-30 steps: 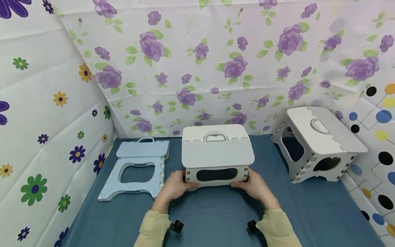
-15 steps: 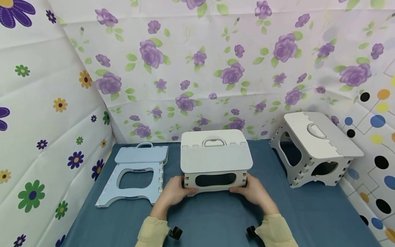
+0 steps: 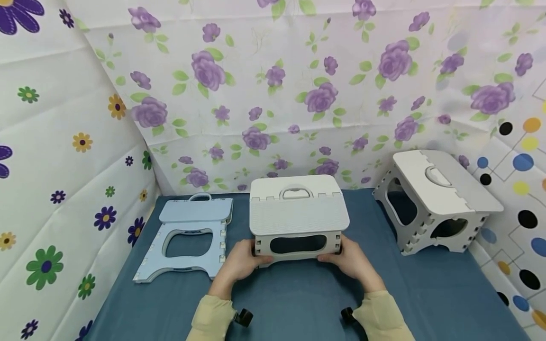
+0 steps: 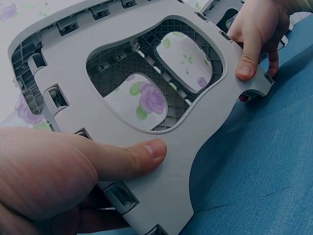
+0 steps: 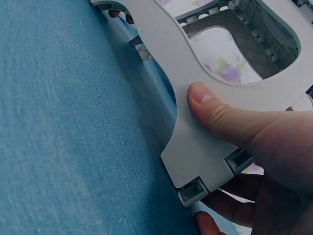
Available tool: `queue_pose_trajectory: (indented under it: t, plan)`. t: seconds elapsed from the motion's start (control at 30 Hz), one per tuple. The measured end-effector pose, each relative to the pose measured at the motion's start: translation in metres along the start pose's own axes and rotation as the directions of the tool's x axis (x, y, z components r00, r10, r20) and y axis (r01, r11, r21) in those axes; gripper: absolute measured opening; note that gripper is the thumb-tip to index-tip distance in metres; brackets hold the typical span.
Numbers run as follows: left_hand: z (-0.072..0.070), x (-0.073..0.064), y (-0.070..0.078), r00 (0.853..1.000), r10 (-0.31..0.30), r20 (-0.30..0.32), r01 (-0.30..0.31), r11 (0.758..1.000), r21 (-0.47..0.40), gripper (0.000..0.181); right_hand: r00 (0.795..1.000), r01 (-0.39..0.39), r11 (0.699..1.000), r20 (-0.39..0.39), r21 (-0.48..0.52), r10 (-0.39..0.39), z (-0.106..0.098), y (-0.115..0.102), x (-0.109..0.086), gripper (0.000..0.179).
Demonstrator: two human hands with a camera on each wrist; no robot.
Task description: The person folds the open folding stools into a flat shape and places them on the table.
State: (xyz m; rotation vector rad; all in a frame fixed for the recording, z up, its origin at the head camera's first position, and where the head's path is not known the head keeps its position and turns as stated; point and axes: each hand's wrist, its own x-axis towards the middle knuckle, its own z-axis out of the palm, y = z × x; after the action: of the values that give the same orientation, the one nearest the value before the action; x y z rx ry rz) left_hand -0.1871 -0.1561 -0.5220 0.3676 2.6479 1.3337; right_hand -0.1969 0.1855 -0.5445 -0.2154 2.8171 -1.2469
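Note:
A white folding step stool (image 3: 298, 215) stands unfolded at the back middle of the table, its handle lying in the top. My left hand (image 3: 241, 260) grips its front left leg, thumb on the front panel and fingers round behind. On the other side my right hand (image 3: 351, 258) holds the front right leg the same way. In the left wrist view the front panel (image 4: 171, 152) fills the middle, with the lattice underside showing through its cut-out. In the right wrist view the thumb (image 5: 210, 105) presses the leg's face near its foot, which is right at the cloth.
To the left a light blue folding stool (image 3: 194, 241) lies folded flat. Another white folding stool (image 3: 439, 199) stands unfolded at the right, turned at an angle. Blue cloth (image 3: 294, 303) covers the table, and flowered sheets (image 3: 256, 104) hang behind and at the left.
The head view has tilted and turned a little, shifting the whole scene. Both hands keep their hold on the middle stool, which stays in place among the others.

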Motion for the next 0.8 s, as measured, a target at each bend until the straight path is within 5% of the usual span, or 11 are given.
queue_pose_trajectory:
  t: [0.8]
  plan:
    - [0.0013,0.0022,-0.0031,1.000,0.014,0.001,-0.014,1.000,-0.003,0.037,1.000,0.010,1.000,0.015,0.025,-0.010,-0.0009,-0.0022,-0.0016,0.071]
